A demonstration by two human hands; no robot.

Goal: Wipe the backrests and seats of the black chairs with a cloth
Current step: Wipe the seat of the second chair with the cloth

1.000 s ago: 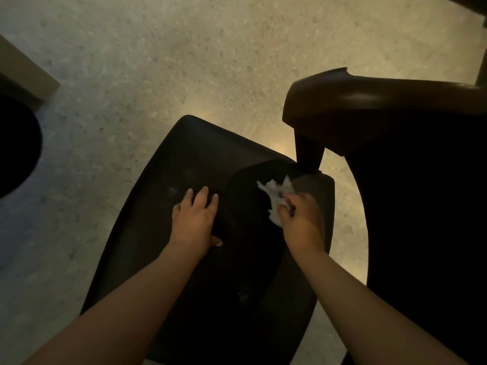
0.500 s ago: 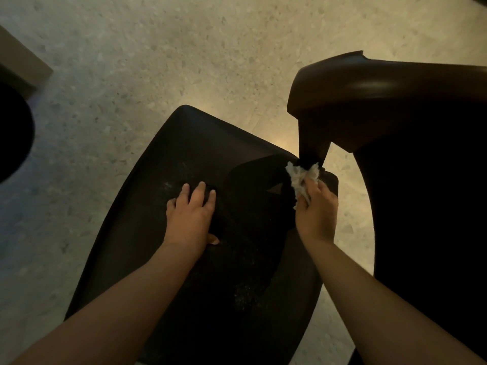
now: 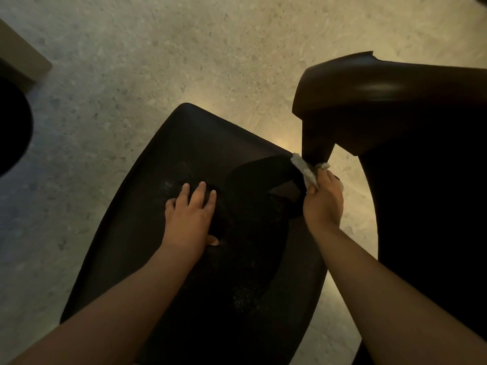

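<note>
Left hand lies flat on the seat, fingers straight, bracing; right hand pinches the cloth at the seat's far right corner, touching the post; corner wipe in hand, I'd say; next, firm strokes up toward the backrest.

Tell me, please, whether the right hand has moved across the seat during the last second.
Yes: the right hand, gripping the cloth, slid rightward to the far right corner of the seat, beside the backrest post.
</note>
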